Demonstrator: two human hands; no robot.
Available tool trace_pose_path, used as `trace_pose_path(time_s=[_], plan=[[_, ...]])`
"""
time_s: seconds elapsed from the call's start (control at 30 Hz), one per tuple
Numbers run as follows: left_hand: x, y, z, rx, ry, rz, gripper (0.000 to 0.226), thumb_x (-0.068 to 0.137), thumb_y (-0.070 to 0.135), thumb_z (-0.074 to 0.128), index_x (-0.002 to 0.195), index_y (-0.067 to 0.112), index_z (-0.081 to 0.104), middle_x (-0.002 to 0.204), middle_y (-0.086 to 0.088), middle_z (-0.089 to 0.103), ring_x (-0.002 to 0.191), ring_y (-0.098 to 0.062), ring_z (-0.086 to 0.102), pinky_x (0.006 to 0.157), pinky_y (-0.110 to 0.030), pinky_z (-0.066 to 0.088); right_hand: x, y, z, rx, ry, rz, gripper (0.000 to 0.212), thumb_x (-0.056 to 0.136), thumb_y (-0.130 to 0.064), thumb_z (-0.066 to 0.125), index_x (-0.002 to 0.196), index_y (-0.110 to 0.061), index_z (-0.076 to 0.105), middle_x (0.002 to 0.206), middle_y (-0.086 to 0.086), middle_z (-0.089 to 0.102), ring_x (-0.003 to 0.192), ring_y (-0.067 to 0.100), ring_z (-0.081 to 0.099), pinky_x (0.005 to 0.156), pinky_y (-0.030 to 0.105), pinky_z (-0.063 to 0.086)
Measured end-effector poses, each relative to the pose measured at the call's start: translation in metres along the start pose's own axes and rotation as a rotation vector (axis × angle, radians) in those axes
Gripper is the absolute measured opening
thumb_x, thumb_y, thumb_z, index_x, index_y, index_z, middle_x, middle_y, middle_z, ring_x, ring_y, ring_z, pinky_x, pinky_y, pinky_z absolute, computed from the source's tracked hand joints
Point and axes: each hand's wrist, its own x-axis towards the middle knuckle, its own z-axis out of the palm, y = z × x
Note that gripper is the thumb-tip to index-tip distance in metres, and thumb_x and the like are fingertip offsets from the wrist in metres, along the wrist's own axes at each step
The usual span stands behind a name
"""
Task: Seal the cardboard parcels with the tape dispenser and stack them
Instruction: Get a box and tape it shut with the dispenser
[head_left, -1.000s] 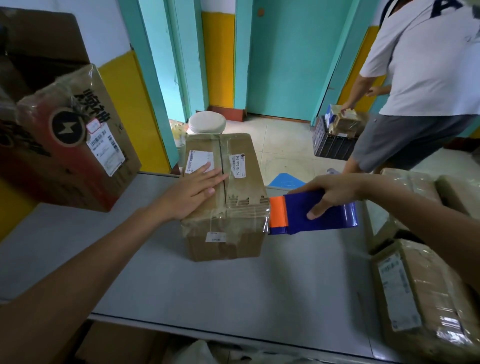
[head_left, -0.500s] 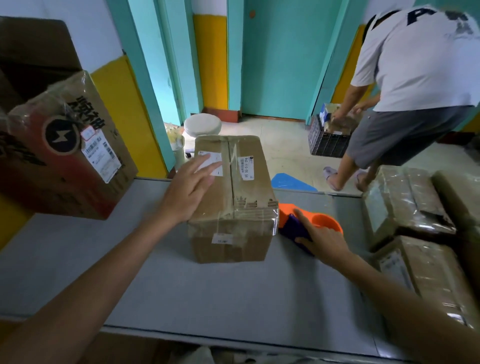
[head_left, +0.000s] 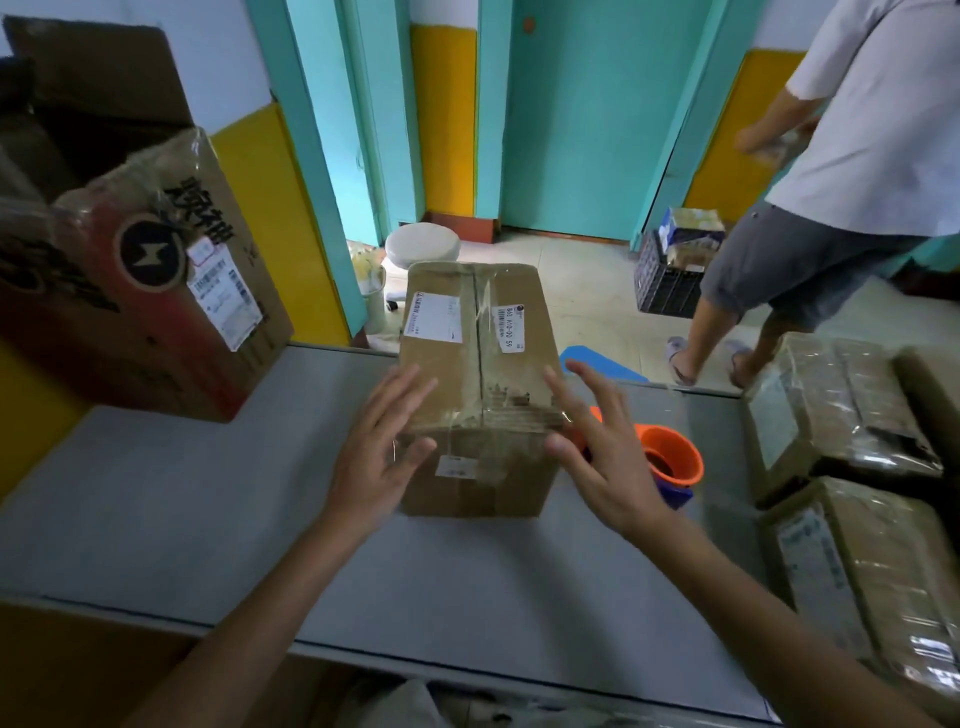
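The left hand (head_left: 375, 457) and right hand (head_left: 602, 452), both released with fingers spread, flank the taped parcel (head_left: 475, 384) on the grey tabletop (head_left: 208, 509); the tape dispenser (head_left: 670, 462) lies just right of it.

Right sticker (head_left: 509, 329), middle parcel (head_left: 452, 374): "863 H10-00 59", printed sideways.
Left sticker (head_left: 432, 318): print too small to read.
Big carton (head_left: 130, 338), 9 o'clock: bold black Chinese characters, round black emblem (head_left: 152, 253).
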Motion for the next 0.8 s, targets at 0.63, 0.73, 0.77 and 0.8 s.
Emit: trace_pose_path(time_s=[0.63,0.73,0.77,0.8], plan=[[0.027,0.030,0.054,-0.479,0.710,-0.630,0.041,0.092,0.056,0.025,0.111,0.042,0.059,0.124,0.004,0.062,0.112,-0.013,0.058,0.089,-0.027,0.050,0.035,-0.030,0.055,0.520,0.484,0.445,0.034,0.093,-0.037,0.037,0.109,-0.026,0.065,0.140,-0.012,0.045,0.127,-0.006,0.041,0.103,0.015,0.036],[0.035,0.031,0.057,-0.466,0.852,-0.699,0.048,0.090,0.050,0.022,0.107,0.036,0.065,0.106,0.001,0.068,0.082,-0.002,0.062,0.065,-0.017,0.049,0.038,-0.032,0.060,0.477,0.561,0.455,0.030,0.093,-0.026,0.037,0.104,-0.029,0.065,0.137,-0.002,0.052,0.123,-0.007,0.044,0.095,0.007,0.037],[0.036,0.030,0.057,-0.472,0.865,-0.715,0.050,0.089,0.048,0.021,0.107,0.033,0.066,0.104,0.002,0.068,0.078,0.001,0.061,0.062,-0.015,0.047,0.038,-0.030,0.061,0.466,0.578,0.460,0.033,0.093,-0.023,0.037,0.105,-0.024,0.067,0.136,0.001,0.054,0.120,-0.014,0.042,0.093,0.003,0.035],[0.037,0.030,0.057,-0.478,0.873,-0.720,0.052,0.089,0.046,0.021,0.108,0.030,0.067,0.104,0.002,0.067,0.079,0.001,0.060,0.061,-0.012,0.046,0.038,-0.031,0.061,0.455,0.593,0.466,0.036,0.093,-0.023,0.036,0.106,-0.018,0.069,0.135,0.003,0.054,0.118,-0.020,0.040,0.094,0.002,0.034]])
